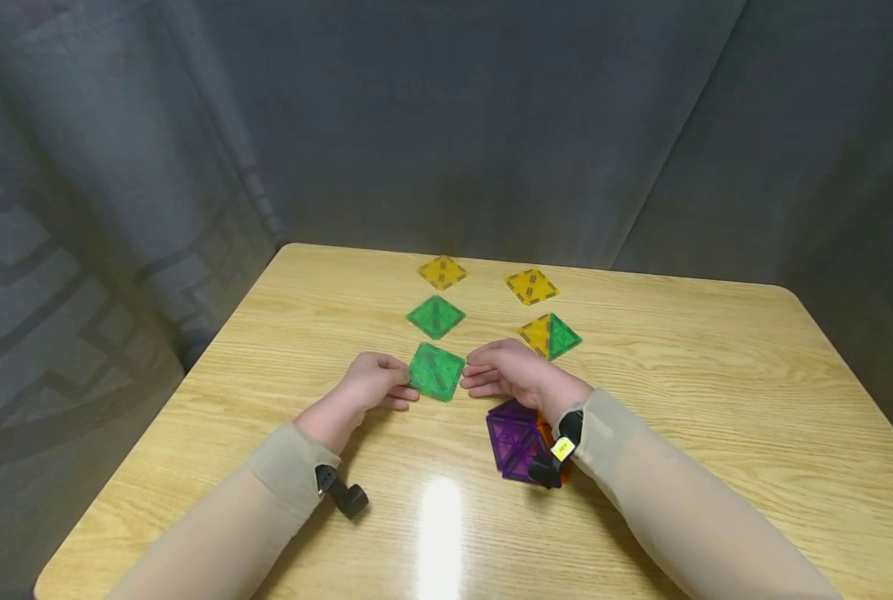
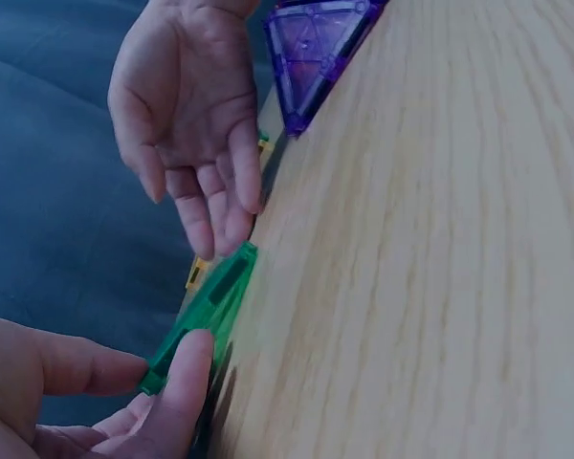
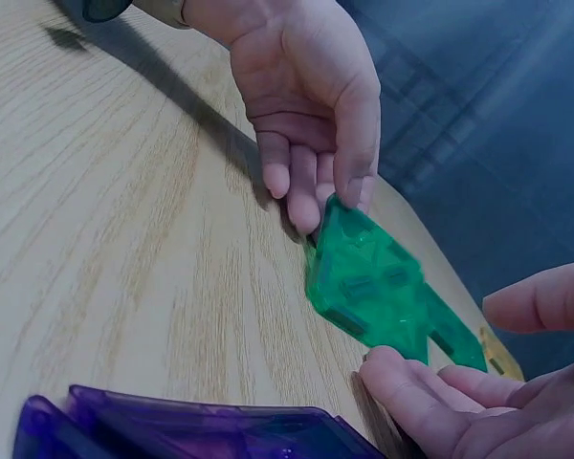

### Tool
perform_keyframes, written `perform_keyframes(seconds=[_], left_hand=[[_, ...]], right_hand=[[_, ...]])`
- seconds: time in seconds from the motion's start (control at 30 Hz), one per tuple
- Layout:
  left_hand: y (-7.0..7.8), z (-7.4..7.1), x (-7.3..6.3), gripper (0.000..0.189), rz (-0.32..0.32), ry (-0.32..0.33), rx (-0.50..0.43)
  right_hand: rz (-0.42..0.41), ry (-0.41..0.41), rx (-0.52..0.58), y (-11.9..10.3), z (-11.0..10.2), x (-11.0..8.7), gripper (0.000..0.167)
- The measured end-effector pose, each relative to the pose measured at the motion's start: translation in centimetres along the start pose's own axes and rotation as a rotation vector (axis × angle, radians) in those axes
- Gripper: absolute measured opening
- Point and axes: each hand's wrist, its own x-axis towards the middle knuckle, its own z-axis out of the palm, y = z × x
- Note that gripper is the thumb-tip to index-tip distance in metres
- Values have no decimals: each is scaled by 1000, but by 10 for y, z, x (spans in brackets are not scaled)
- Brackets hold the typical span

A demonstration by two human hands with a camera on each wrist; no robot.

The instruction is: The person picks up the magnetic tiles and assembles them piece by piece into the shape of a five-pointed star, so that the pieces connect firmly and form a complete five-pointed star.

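Observation:
My left hand [image 1: 374, 382] pinches one corner of a translucent green piece [image 1: 436, 372], which looks like two triangular magnetic tiles joined into a diamond. In the left wrist view, the thumb and forefinger grip the green piece [image 2: 206, 306], its near end lifted off the table. My right hand [image 1: 512, 371] is at the opposite corner, fingers extended, thumb apart. In the right wrist view, its fingertips [image 3: 387, 368] are at the edge of the green piece [image 3: 364, 277]; whether they touch it is unclear. Purple tiles [image 1: 511, 442] lie below the right wrist.
Behind lie another green diamond [image 1: 436, 317], two yellow diamonds, left [image 1: 442, 272] and right [image 1: 531, 287], and a half-yellow, half-green diamond [image 1: 551, 336]. Orange tiles [image 1: 545, 430] show partly beneath the right wrist. The wooden table [image 1: 266, 350] meets a grey curtain [image 1: 446, 125] behind.

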Motion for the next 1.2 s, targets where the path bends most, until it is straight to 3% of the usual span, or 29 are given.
perform_keyframes(seconds=[0.17, 0.4, 0.67, 0.8, 1.0, 1.2], left_hand=[[-1, -1, 0, 29, -13, -13, -46], [-1, -2, -3, 28, -1, -27, -74], [1, 1, -10, 27, 31, -60, -114], [4, 3, -15, 28, 67, -98, -122], [18, 14, -21, 27, 116, -152, -146], [26, 28, -20, 27, 147, -187, -146]], right_hand=[[-3, 20, 1, 0, -1, -1, 46], [1, 46, -87, -2, -2, 0, 46], [9, 20, -113, -1, -6, -2, 40], [0, -3, -123, -4, -12, -10, 33], [-52, -56, -31, -11, -30, -32, 31], [-135, -27, -17, -19, -41, -51, 28]])
